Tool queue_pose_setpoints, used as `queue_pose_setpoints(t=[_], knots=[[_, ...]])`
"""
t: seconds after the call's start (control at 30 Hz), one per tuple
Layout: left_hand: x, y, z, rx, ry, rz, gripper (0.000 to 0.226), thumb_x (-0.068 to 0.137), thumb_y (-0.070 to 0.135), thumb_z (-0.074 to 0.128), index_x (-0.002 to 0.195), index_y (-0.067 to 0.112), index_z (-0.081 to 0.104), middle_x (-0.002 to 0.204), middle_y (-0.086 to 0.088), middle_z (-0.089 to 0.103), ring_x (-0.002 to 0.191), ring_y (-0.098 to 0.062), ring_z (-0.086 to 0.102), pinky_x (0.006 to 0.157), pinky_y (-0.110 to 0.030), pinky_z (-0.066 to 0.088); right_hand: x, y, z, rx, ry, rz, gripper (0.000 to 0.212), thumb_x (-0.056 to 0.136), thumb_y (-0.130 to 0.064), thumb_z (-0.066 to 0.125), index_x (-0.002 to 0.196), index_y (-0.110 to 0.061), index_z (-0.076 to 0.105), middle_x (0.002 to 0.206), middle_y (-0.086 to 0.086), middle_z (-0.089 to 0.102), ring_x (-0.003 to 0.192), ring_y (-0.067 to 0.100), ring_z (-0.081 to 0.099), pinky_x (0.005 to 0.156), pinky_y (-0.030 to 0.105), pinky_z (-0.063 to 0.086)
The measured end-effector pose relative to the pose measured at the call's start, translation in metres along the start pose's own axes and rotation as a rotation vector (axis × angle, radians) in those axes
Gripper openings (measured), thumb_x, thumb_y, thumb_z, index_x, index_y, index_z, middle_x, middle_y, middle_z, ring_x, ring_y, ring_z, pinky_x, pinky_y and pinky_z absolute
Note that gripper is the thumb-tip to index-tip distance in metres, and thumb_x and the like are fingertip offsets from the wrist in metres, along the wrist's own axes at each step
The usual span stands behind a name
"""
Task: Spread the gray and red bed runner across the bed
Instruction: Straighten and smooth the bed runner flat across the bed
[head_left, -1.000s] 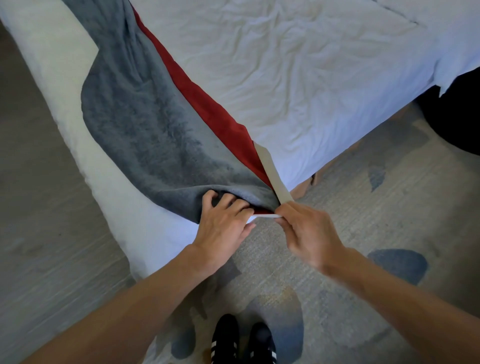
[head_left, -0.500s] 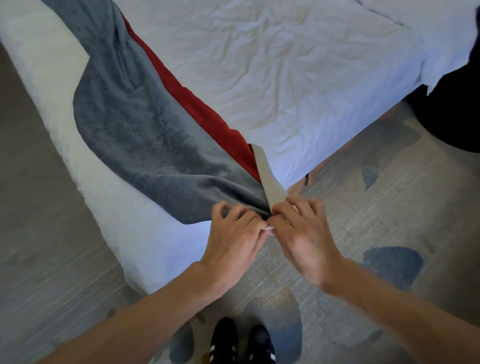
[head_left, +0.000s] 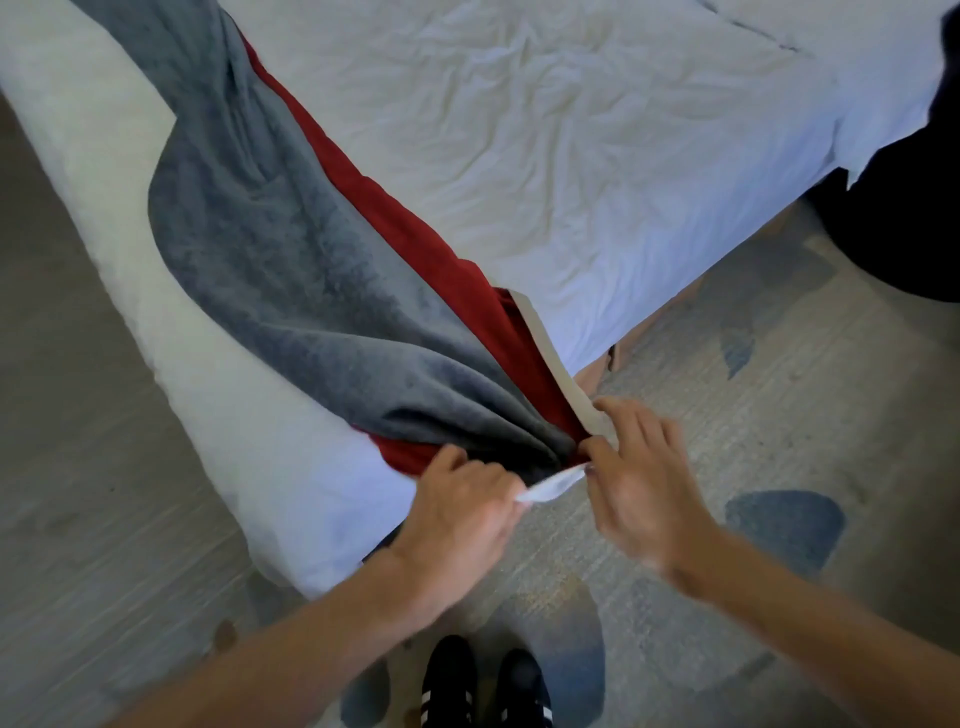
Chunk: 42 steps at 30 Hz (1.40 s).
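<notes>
Describer: Head-camera view, looking down. Pale patterned rug (head_left: 779, 415) and grey floor surround the near corner of a bed (head_left: 571, 156) covered in a creased white sheet. Black shoes with white stripes (head_left: 483, 691) stand on the rug just off that corner.

Listener: Where is the runner?

Describer: The gray and red bed runner (head_left: 291, 270) lies on the bed in a bunched diagonal band. It runs from the bed's far left edge down to its near corner. The gray side faces the bed's left edge and the red stripe faces the bed's middle. It is not flat, and folds gather at the corner end.

Listener: And the hands?

Describer: Both are at the bed's near corner, close together but not touching. The left hand (head_left: 462, 509) has its fingers curled over the runner's end, gripping gray and red cloth. The right hand (head_left: 639, 488), a little blurred, pinches the pale backing strip (head_left: 550, 358) along the runner's red edge. A short white strip of cloth (head_left: 550, 486) stretches between the two hands.

Listener: Why hold it there?

Describer: Probably to find the two corners of this end. Then the twisted cloth can be opened to full width and drawn square across the bed. Most of the spreading looks not yet done.
</notes>
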<state>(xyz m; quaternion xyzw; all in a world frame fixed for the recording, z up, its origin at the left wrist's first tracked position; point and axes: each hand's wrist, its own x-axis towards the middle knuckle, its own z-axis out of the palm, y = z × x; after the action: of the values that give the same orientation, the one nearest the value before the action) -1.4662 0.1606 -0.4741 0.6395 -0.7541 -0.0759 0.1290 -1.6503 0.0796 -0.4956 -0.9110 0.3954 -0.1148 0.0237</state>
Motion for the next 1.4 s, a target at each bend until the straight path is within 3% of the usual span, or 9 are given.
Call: queue_pose_setpoints(t=[0.1,0.2,0.3,0.5,0.83,0.97,1.13,1.27,1.4], knots=[[-0.007,0.02,0.008,-0.022,0.042,0.012,0.015,0.078,0.026,0.067,0.065,0.021,0.06,0.058,0.006,0.054,0.053,-0.014,0.053,0.051,-0.027,0.042,-0.004,-0.014,0.004,0.033,-0.037,-0.199,0.022,0.071,-0.011,0.063,0.093,-0.012,0.065,0.126,0.014,0.055,0.123,0.031,0.047,0.089,0.042,0.037],[-0.01,0.019,0.013,-0.053,0.042,-0.043,0.017,0.078,0.029,0.069,0.066,0.021,0.06,0.058,0.006,0.055,0.053,-0.013,0.052,0.048,-0.026,0.043,-0.001,-0.019,0.004,0.066,-0.008,-0.329,0.013,0.07,-0.003,0.061,0.075,-0.014,0.064,0.098,0.003,0.067,0.108,0.026,0.06,0.083,0.036,0.033],[-0.017,0.005,0.016,-0.006,-0.062,-0.087,0.018,0.07,0.034,0.075,0.068,0.021,0.063,0.06,0.007,0.056,0.054,-0.013,0.053,0.051,-0.027,0.043,-0.001,-0.01,0.002,0.089,0.008,-0.307,0.021,0.06,0.004,0.061,0.067,-0.015,0.063,0.075,-0.003,0.063,0.088,0.021,0.064,0.079,0.033,0.031],[-0.024,-0.037,0.02,0.141,-0.143,-0.195,0.01,0.07,0.02,0.078,0.074,0.021,0.068,0.069,0.003,0.065,0.065,-0.019,0.061,0.065,-0.035,0.049,-0.02,0.01,0.003,0.111,-0.025,-0.231,0.029,0.049,0.005,0.073,0.067,-0.017,0.063,0.07,-0.006,0.061,0.076,0.018,0.06,0.076,0.031,0.029],[-0.042,-0.025,0.028,0.064,-0.334,0.041,0.012,0.068,0.024,0.072,0.068,0.025,0.06,0.06,0.01,0.055,0.053,-0.01,0.055,0.053,-0.024,0.046,-0.03,0.027,0.018,-0.198,-0.339,-0.133,0.022,0.056,-0.011,0.082,0.061,-0.019,0.062,0.059,-0.002,0.059,0.059,0.021,0.058,0.074,0.035,0.033],[-0.058,-0.014,0.046,-0.036,-0.398,0.031,0.011,0.089,0.024,0.047,0.089,0.02,0.058,0.082,0.003,0.058,0.074,-0.017,0.058,0.064,-0.031,0.044,-0.028,0.005,0.022,-0.266,-0.46,-0.091,0.028,0.044,-0.02,0.087,0.059,-0.018,0.064,0.057,0.001,0.06,0.059,0.023,0.061,0.073,0.043,0.049],[-0.065,-0.012,0.066,-0.119,-0.378,0.013,0.021,0.092,0.03,0.037,0.091,0.021,0.056,0.085,0.003,0.055,0.079,-0.018,0.057,0.064,-0.03,0.037,-0.023,-0.027,0.039,-0.253,-0.486,-0.291,0.017,0.051,-0.022,0.079,0.059,-0.023,0.064,0.057,-0.003,0.058,0.061,0.02,0.059,0.079,0.04,0.048],[-0.059,-0.038,0.068,-0.154,-0.286,-0.161,0.024,0.092,0.04,0.044,0.097,0.025,0.062,0.089,0.007,0.059,0.08,-0.013,0.059,0.067,-0.023,0.036,-0.021,-0.032,0.049,-0.175,-0.536,-0.288,0.019,0.052,-0.023,0.08,0.058,-0.023,0.062,0.054,-0.004,0.059,0.055,0.018,0.059,0.076,0.035,0.052],[-0.043,-0.072,0.057,-0.099,-0.078,-0.384,0.019,0.091,0.035,0.052,0.101,0.023,0.062,0.09,0.004,0.065,0.077,-0.018,0.064,0.068,-0.034,0.052,-0.021,-0.034,0.056,-0.12,-0.559,-0.262,0.021,0.054,-0.025,0.082,0.06,-0.022,0.062,0.056,-0.003,0.06,0.052,0.018,0.058,0.06,0.03,0.049]])
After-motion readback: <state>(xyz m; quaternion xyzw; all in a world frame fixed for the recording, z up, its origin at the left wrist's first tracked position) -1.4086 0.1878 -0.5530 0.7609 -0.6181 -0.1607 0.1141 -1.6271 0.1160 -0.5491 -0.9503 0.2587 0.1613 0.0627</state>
